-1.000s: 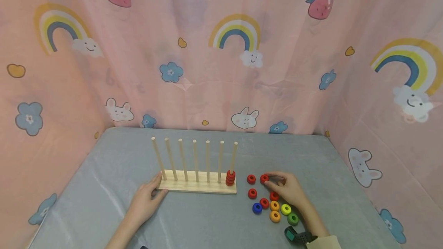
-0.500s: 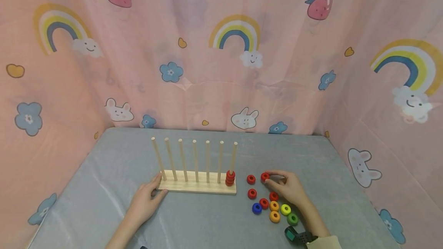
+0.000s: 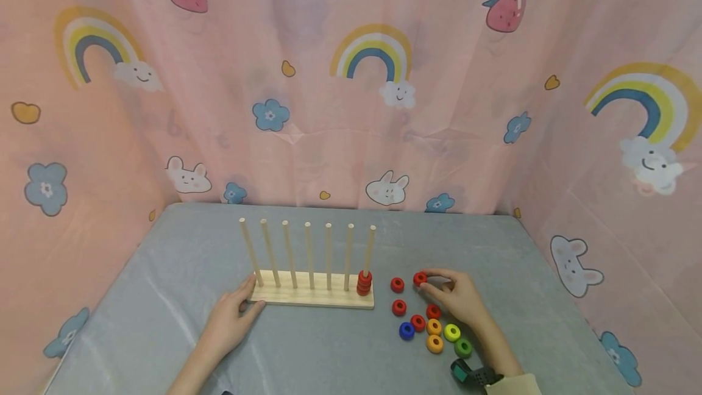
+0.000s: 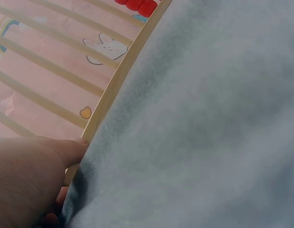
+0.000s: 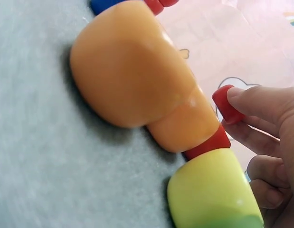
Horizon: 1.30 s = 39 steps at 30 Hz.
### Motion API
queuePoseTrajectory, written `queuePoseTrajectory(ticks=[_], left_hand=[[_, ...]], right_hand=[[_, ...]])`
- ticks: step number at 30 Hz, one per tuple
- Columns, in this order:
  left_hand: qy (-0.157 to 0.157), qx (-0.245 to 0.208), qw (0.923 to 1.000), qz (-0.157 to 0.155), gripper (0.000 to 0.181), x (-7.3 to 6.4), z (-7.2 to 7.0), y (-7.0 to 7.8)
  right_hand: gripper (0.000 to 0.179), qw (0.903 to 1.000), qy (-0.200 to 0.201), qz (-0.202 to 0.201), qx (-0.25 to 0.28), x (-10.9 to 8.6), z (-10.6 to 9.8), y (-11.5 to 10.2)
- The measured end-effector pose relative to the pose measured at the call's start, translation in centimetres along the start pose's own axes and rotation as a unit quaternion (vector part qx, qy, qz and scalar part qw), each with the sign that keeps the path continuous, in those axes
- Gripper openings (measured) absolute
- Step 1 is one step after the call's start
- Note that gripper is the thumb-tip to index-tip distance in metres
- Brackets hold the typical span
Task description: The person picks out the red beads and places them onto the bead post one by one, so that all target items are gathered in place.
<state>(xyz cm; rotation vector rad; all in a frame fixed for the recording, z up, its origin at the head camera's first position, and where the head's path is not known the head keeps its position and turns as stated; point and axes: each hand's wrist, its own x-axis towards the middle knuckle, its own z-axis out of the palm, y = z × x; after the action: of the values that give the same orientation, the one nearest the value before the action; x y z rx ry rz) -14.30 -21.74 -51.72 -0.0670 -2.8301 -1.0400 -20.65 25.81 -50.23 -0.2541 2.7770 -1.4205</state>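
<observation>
My left hand [image 3: 229,320] grips the left end of a wooden peg stand [image 3: 312,297], thumb at its front edge and fingers at its far side. In the left wrist view the thumb presses the edge of the base [image 4: 106,99]. Several upright pegs rise from it; the rightmost carries a small stack of red beads [image 3: 364,283]. Between thumb and fingertips, my right hand [image 3: 457,300] pinches a red bead [image 3: 420,279]. The right wrist view shows this red bead [image 5: 227,103] raised off the table, its side facing the camera.
Loose beads lie right of the stand: several red [image 3: 399,307], one blue [image 3: 407,331], two orange [image 3: 435,344], one yellow [image 3: 452,333] and one green [image 3: 463,347]. A grey cloth [image 3: 318,358] covers the table. A pink patterned curtain [image 3: 307,157] surrounds it.
My right hand has raised the pinched red bead slightly from its place among the loose ones. The left hand stays at the end of the peg stand.
</observation>
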Motion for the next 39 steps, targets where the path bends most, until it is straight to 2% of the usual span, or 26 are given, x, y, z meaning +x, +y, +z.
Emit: queuePoseTrajectory(ticks=[7, 16, 23, 31, 39], left_hand=[[0.001, -0.001, 1.0, -0.003, 0.066, -0.1, -0.1, 0.2], [0.006, -0.003, 1.0, 0.004, 0.065, -0.1, 0.0, 0.2], [0.002, -0.003, 1.0, 0.0, 0.065, -0.1, -0.1, 0.2], [0.004, -0.003, 1.0, 0.003, 0.065, -0.1, -0.1, 0.1], [0.0, -0.002, 1.0, -0.002, 0.065, 0.0, -0.1, 0.0]], right_hand=[[0.033, 1.0, 0.007, -0.005, 0.001, 0.0, 0.0, -0.2], [0.034, 0.9997, 0.017, -0.013, 0.015, -0.2, -0.2, -1.5], [0.033, 0.9998, 0.017, 0.009, 0.012, -0.4, -0.5, -2.7], [0.031, 0.9995, 0.025, -0.02, 0.006, -0.7, -0.9, -3.6], [0.031, 0.9992, 0.038, -0.01, 0.006, -1.1, -1.3, -5.0]])
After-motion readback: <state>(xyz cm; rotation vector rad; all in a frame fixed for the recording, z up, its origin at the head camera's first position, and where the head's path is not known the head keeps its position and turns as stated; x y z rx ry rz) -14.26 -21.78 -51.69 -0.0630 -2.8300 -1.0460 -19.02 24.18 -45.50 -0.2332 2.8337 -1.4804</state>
